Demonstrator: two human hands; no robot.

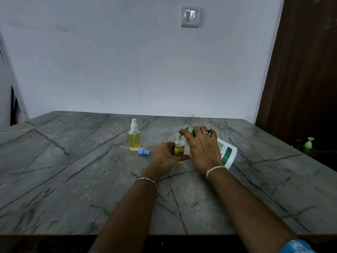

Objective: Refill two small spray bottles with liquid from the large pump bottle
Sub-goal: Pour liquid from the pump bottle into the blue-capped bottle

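My left hand grips a small open spray bottle with yellow liquid, upright on the table. My right hand holds the large white and green bottle, tilted down with its green neck over the small bottle's mouth. A second small spray bottle, capped with a white sprayer and filled with yellow liquid, stands to the left. A blue spray cap with its dip tube lies on the table between the two small bottles.
The grey marble-pattern table reaches the white wall behind. A green pump head lies off the table's right edge, below a dark wooden door. A wall switch is above.
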